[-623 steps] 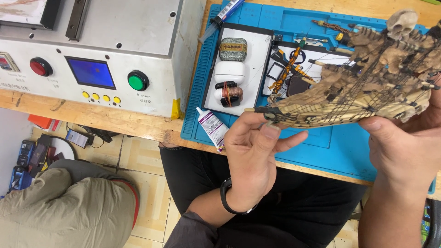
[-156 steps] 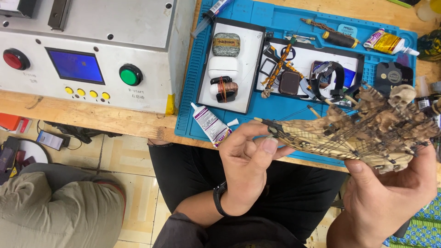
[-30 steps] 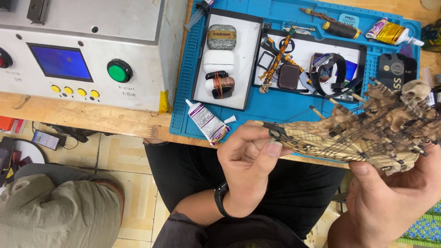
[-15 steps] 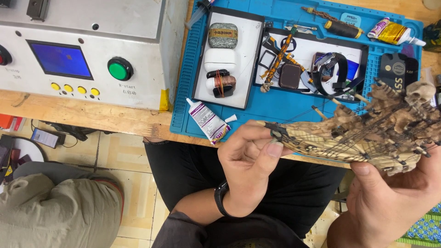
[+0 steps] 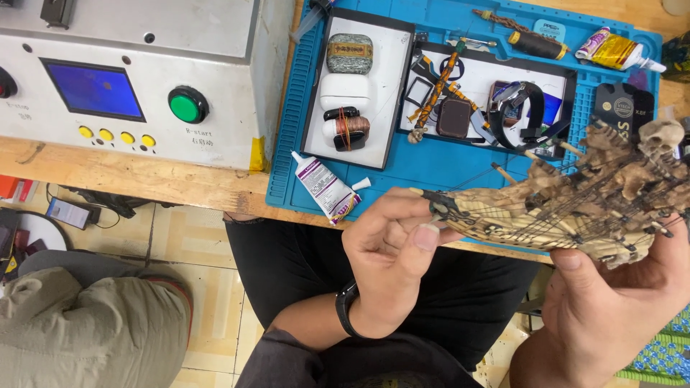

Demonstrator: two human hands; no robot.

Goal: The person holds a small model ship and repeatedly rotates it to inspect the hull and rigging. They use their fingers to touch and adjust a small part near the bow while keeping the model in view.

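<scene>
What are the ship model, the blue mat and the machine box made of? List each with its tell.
Ship model: looks like cast resin or carved wood, matte tan-brown, with bone-like ribs and a skull; dark thin rigging threads. The look leaves it open.
Blue mat: probably silicone or rubber, matte, with moulded compartments and raised edges.
Machine box: likely sheet metal, pale grey, smooth, with folded edges and a screw hole.

One head-worn camera looks steeply down, close over the blue mat (image 5: 431, 165) and bench edge.

A workshop: blue repair mat (image 5: 431, 162), button-fronted control box (image 5: 136, 79).
</scene>
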